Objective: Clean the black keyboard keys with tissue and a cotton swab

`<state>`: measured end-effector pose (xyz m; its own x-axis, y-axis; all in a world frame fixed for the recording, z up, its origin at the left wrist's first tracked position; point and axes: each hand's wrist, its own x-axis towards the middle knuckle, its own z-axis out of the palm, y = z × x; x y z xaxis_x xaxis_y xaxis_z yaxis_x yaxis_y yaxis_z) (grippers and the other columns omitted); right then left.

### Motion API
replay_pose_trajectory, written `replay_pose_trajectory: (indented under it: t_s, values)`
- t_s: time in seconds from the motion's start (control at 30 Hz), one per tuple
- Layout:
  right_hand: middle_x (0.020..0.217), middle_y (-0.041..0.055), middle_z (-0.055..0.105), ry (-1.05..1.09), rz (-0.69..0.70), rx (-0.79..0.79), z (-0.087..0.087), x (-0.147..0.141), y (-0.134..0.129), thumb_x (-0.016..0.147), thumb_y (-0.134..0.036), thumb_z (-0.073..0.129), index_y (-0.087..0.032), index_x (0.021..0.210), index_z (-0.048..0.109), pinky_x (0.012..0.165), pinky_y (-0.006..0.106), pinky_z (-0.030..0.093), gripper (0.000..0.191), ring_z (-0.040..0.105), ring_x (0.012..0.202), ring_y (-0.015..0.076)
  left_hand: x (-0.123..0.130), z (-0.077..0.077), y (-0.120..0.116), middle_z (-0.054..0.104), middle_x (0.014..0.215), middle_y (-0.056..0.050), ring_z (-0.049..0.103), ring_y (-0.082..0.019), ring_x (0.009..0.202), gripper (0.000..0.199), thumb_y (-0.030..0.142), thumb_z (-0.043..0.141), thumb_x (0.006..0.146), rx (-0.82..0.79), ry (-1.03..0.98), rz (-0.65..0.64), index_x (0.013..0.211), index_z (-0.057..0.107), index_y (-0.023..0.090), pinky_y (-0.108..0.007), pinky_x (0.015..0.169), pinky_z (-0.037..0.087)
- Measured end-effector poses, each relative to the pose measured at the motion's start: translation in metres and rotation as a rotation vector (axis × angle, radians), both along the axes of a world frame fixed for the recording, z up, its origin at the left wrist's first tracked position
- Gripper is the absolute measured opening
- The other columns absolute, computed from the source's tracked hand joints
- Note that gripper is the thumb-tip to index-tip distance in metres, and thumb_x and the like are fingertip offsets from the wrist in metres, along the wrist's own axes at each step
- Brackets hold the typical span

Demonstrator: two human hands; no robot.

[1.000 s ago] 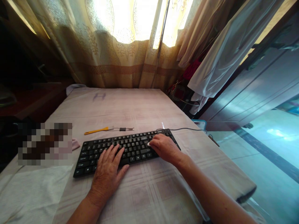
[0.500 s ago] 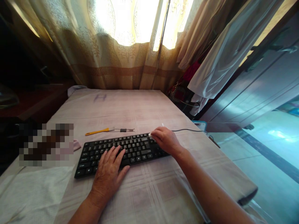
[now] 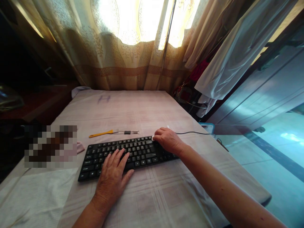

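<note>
Keyboard (image 3: pixel 141 155) centre stage, lying at a slight slant on the cloth-covered table (image 3: pixel 137 110), and the news is R hand (image 3: pixel 169 141) has gone up the board! A sec ago the white wad (image 3: pixel 153 138) at its fingertips sat lower, in among the keys near the R end of the main block; half a sec ago it'd reached the far edge, and it's there now, approx. same spot. R fingers bunched, pinching the wad; mostly hidden, so can't tell its shape. That hand now covers the far R corner, visible a sec ago.

L hand (image 3: pixel 112 172), no change: spread flat, gripping nothing, fingertips on keys L of centre, thumb by the near edge. Prob. steadying the board, going by the pose.

Upshot: wad's at the top row, not the mid rows, so the rubbing, if that's what it is, looks to have shifted to the back strip. Board hasn't visibly slid; whole view's drifted a touch, prob. head movt.

Beyond the board: yellow-handled tool (image 3: pixel 102 133) and metal tool w/ dark band (image 3: pixel 127 132), close together, neither in hand, both unmoved. Cable (image 3: pixel 192 132) runs off R past the table edge.
</note>
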<state>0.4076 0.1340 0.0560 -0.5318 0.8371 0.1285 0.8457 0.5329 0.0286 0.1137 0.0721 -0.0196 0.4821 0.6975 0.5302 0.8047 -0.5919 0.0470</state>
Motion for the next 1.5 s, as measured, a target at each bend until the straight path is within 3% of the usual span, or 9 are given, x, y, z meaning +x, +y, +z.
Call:
replay_pose_trajectory:
  t_s: [0.33,0.67,1.0,1.27,1.4,1.5]
  values:
    - [0.100,0.0101,0.071,-0.045,-0.040,0.008,-0.003,0.009,-0.004,0.091,-0.010,0.061,-0.018,0.095,0.076,0.078,0.032,0.041,0.017,0.057,0.088,0.0203,-0.001,-0.001,0.001,0.059,0.142,-0.014,0.052,-0.033,0.133,0.050,0.041,0.054,0.093,-0.010,-0.023,-0.008,0.138,0.055,0.019,-0.053,0.113,0.037]
    - [0.101,0.0103,0.072,-0.147,-0.097,-0.008,0.006,0.025,-0.009,0.089,-0.009,0.061,-0.017,0.096,0.076,0.081,0.033,0.044,0.019,0.059,0.090,0.0226,-0.001,-0.001,0.002,0.060,0.140,-0.016,0.053,-0.034,0.130,0.049,0.041,0.052,0.094,0.052,0.025,-0.019,0.136,0.054,0.016,-0.053,0.109,0.039]
    - [0.101,0.0111,0.071,-0.153,-0.213,0.004,0.001,0.059,-0.016,0.088,-0.007,0.060,-0.018,0.095,0.076,0.079,0.032,0.044,0.020,0.059,0.090,0.0217,-0.002,-0.003,0.004,0.060,0.140,-0.014,0.054,-0.033,0.131,0.049,0.043,0.051,0.093,0.037,0.023,-0.005,0.136,0.054,0.019,-0.052,0.112,0.037]
    - [0.098,0.0102,0.073,-0.026,-0.358,0.073,-0.004,0.086,-0.020,0.091,-0.012,0.057,-0.019,0.095,0.076,0.081,0.032,0.046,0.021,0.063,0.091,0.0225,-0.003,-0.004,0.006,0.061,0.138,-0.015,0.055,-0.033,0.128,0.050,0.045,0.048,0.095,0.085,0.058,-0.021,0.135,0.055,0.015,-0.052,0.110,0.037]
    - [0.102,0.0090,0.072,0.319,-0.537,0.248,-0.016,0.103,-0.025,0.094,-0.019,0.054,-0.020,0.101,0.074,0.085,0.031,0.049,0.021,0.066,0.094,0.0212,-0.004,-0.005,0.006,0.060,0.140,-0.015,0.053,-0.033,0.130,0.051,0.044,0.049,0.094,0.082,0.046,-0.025,0.136,0.055,0.016,-0.052,0.112,0.036]
    - [0.104,0.0069,0.072,0.403,-0.591,0.213,-0.025,0.101,-0.028,0.092,-0.019,0.054,-0.022,0.101,0.074,0.081,0.029,0.050,0.021,0.067,0.090,0.0193,-0.005,-0.006,0.006,0.060,0.140,-0.016,0.053,-0.034,0.130,0.051,0.044,0.050,0.094,0.086,0.049,-0.027,0.136,0.055,0.015,-0.052,0.111,0.036]
